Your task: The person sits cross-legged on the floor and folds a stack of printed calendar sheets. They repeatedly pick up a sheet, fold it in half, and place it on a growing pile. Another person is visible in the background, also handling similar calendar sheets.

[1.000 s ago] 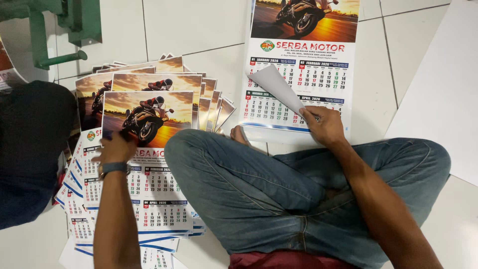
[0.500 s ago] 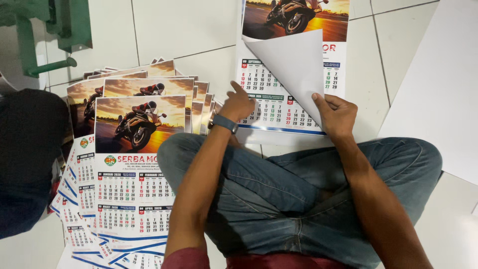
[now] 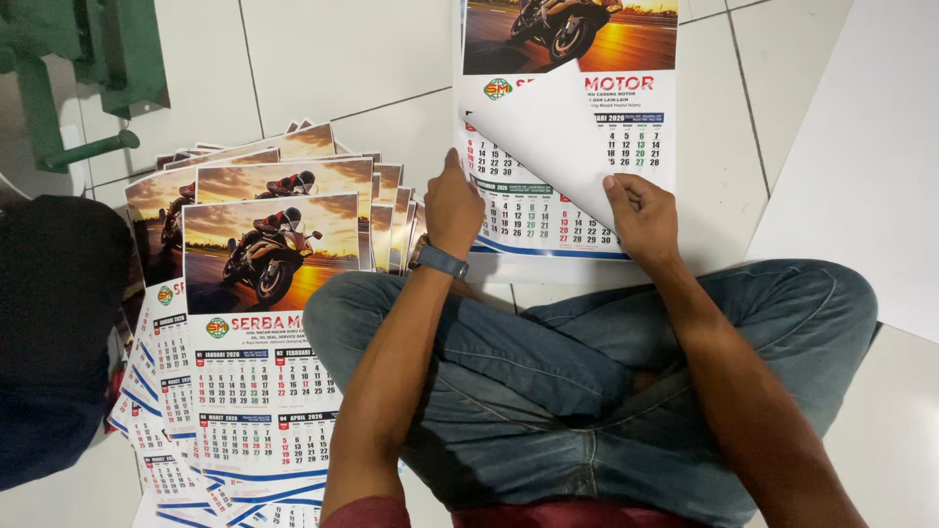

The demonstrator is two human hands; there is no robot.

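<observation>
Head view, looking straight down: a person sits cross-legged on a white tiled floor (image 3: 323,68), blue jeans (image 3: 587,381) filling the lower frame. Both hands are on a calendar (image 3: 626,108) lying flat on the tiles just beyond the knees. Left hand (image 3: 452,207), a dark watch (image 3: 442,261) at the wrist, presses down on the calendar's lower left part, fingers curled together on the paper. Right hand (image 3: 641,215) pinches the lower edge of the top sheet (image 3: 548,137), thumb and fingers closed on it, and that sheet curls up and over, its blank white back showing across the date grids. Left of the knees sits a fanned stack (image 3: 264,293) of matching calendars, each with a motorbike photo on top and month grids below, spreading toward the floor's lower left corner. A green metal frame (image 3: 88,68) stands at the upper left corner, a dark bundle (image 3: 54,332) lies along the left edge, and a big white sheet (image 3: 871,166) covers the right edge.
</observation>
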